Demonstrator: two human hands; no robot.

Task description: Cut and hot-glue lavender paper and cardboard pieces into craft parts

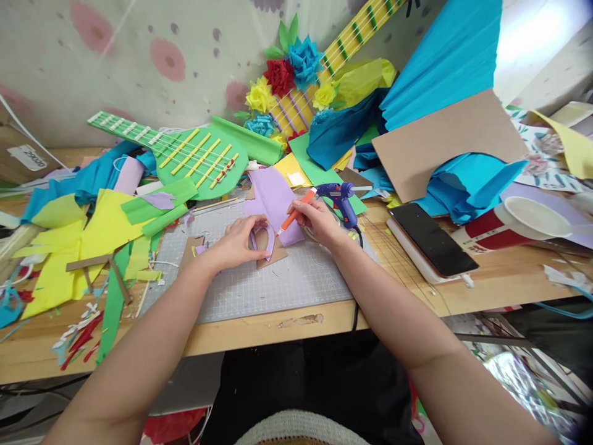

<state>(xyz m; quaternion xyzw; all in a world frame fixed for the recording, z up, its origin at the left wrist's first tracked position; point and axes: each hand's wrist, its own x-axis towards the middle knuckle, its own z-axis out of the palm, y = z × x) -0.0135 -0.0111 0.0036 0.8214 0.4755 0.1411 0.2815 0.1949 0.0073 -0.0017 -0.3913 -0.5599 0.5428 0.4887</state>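
My left hand [245,241] presses a small purple ring [271,243] down onto a piece of brown cardboard [278,252], thumb and fingers closed about the ring's edge. In my right hand [319,220] is a slim orange pen [296,213], tilted, its tip beside the ring's right side; I cannot tell whether it touches. Under the cardboard lies a grey cutting mat [231,296]. A purple paper sheet [266,191] spreads just behind both hands. Close to my right hand, a blue glue gun [341,199] rests on the table.
A green paper guitar [208,164] and a yellow guitar [296,110] with paper flowers lean at the back. Yellow paper scraps [106,228] litter the left side. At right are a phone [433,240], a paper cup [491,228], blue crepe paper [467,185] and a cardboard sheet [445,142].
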